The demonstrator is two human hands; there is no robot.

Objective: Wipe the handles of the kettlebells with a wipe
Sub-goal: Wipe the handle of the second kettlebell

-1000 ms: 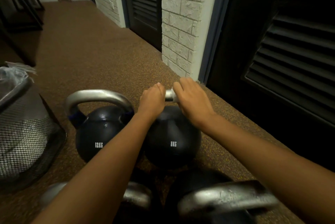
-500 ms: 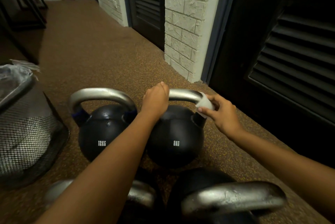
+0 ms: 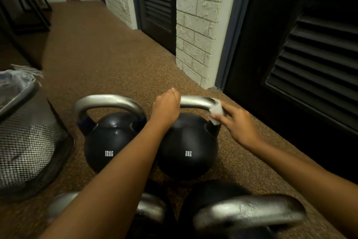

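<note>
A black kettlebell marked 8KG (image 3: 187, 147) stands on the floor with a silver handle (image 3: 195, 101). My left hand (image 3: 166, 107) grips the left end of that handle. My right hand (image 3: 235, 123) pinches a white wipe (image 3: 216, 111) against the handle's right bend. To the left stands a black kettlebell marked 12KG (image 3: 110, 142) with its own silver handle (image 3: 107, 101), touched by neither hand. Two more kettlebells lie close to me, their handles at the bottom left (image 3: 151, 208) and the bottom right (image 3: 249, 213).
A black mesh bin (image 3: 29, 147) with a plastic liner stands at the left. A white brick pillar (image 3: 199, 25) and dark louvred doors (image 3: 310, 60) line the right side. Brown speckled floor (image 3: 93, 54) runs ahead towards dark furniture at the far left.
My right hand slid with the wipe from the middle of the 8KG handle to its right bend and down a little. My left hand kept its grip.
</note>
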